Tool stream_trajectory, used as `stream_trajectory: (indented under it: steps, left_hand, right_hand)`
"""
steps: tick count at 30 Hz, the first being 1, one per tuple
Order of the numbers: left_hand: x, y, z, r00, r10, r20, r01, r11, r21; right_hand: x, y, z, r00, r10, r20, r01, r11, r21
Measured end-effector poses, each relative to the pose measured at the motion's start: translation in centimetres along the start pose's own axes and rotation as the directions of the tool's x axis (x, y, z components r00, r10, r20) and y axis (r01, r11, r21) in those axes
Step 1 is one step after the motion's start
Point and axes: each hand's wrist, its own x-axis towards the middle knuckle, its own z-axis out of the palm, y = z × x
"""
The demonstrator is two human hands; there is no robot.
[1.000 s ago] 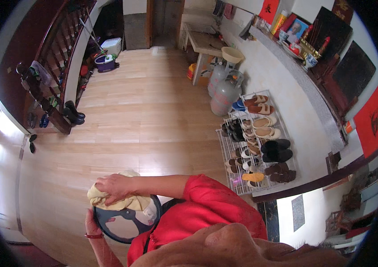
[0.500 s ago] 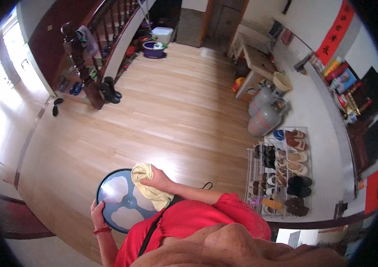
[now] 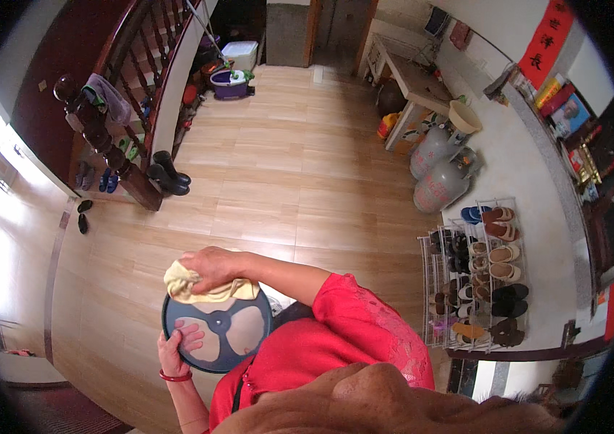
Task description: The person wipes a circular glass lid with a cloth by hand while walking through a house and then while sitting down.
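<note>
A round dark blue disc [image 3: 220,322] with three see-through panels and a three-armed centre is held tilted in front of my body; it looks like a lid. My left hand [image 3: 170,354], a red bangle at its wrist, grips the near left rim. Its fingers lie under the disc and show through one panel. My right hand [image 3: 211,267] is closed over a bunched pale yellow cloth [image 3: 240,291], pressed against the far edge of the disc. Part of the cloth hangs over the upper panel and hides it.
To the right stands a wire shoe rack [image 3: 469,282] with several pairs of shoes; beyond it are two grey gas cylinders [image 3: 440,184]. Black boots [image 3: 169,176] stand by the wooden stair post [image 3: 115,155]. A purple bucket [image 3: 230,85] sits far off on the light wood-look floor [image 3: 271,181].
My right hand and the cloth have moved left, from the disc's right part to its far left edge. The disc has shifted slightly right, and my left fingers now show through a panel.
</note>
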Motion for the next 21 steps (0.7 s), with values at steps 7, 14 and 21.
stream_trajectory:
  steps: [7,14,21]
  left_hand:
    - [2.7,-1.9,-3.6,0.919,0.088,-0.385,-0.084,0.996,0.027]
    - [6.9,0.8,-1.4,0.941,0.047,-0.336,-0.164,0.931,-0.327]
    - [8.4,2.2,-0.2,0.983,0.036,-0.178,-0.091,0.945,-0.314]
  right_hand:
    - [0.8,9.0,6.3,0.92,0.389,-0.041,-0.271,0.711,0.649]
    - [10.1,9.6,-1.4,0.977,0.213,0.019,-0.185,0.8,0.57]
    - [16.0,8.9,-3.8,0.937,-0.255,0.24,0.218,0.961,0.173]
